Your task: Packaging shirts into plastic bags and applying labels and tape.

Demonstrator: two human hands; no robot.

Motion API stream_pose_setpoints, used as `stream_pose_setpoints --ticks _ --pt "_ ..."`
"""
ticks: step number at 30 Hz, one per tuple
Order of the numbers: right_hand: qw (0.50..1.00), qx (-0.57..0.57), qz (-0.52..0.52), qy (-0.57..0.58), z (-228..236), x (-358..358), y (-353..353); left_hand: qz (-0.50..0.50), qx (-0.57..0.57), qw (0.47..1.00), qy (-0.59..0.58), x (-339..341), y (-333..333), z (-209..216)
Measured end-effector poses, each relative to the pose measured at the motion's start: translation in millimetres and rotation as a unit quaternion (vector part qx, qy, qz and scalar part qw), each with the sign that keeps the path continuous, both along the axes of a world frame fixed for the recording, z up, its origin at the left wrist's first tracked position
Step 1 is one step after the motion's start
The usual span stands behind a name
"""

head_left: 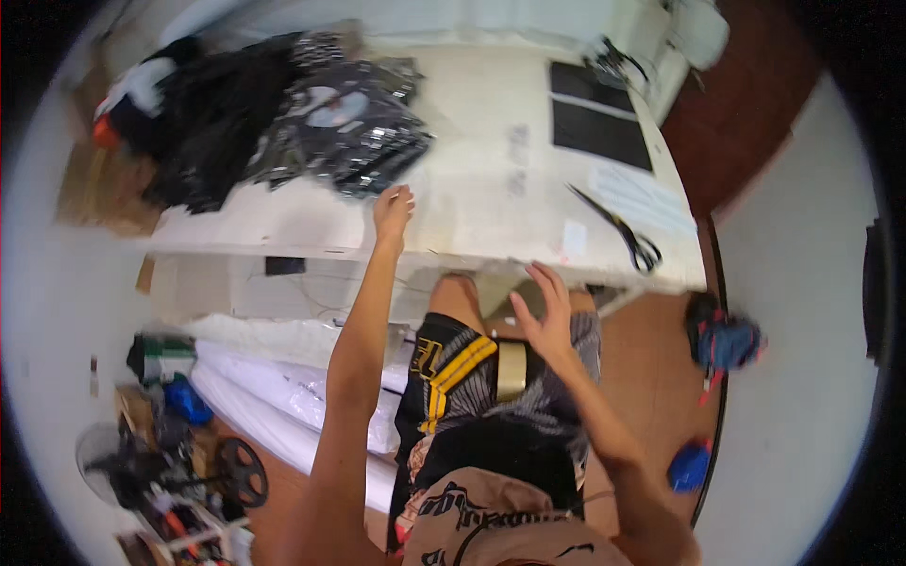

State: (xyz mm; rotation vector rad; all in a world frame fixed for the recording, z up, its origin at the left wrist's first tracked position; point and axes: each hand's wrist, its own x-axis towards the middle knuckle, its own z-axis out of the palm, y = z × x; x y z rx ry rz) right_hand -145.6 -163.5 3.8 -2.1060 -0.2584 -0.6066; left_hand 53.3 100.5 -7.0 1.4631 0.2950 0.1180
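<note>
Plastic-wrapped dark garments [363, 151] are piled on the bench [462, 104], just beyond the left hand [394, 212]; a pale graphic is shown on the top one. The left hand's fingers are partly curled, and whether anything is gripped cannot be told. The right hand [549, 319] is held loosely spread near the bench edge, with nothing seen grasped. Dark lettering is printed across the tan shirt [477, 486], and blurred marks are stamped on the bench, left of the black-handled scissors [623, 236].
</note>
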Motion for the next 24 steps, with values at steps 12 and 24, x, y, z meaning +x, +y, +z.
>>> stream_pose_setpoints --ticks 12,24 --pt "0.976 -0.185 -0.11 -0.028 -18 47 -73 -0.065 0.499 0.808 -0.307 -77 -143 -15" --pt "0.947 0.293 -0.055 0.121 -4 23 -72 -0.143 0.011 0.978 -0.151 -175 -169 13"
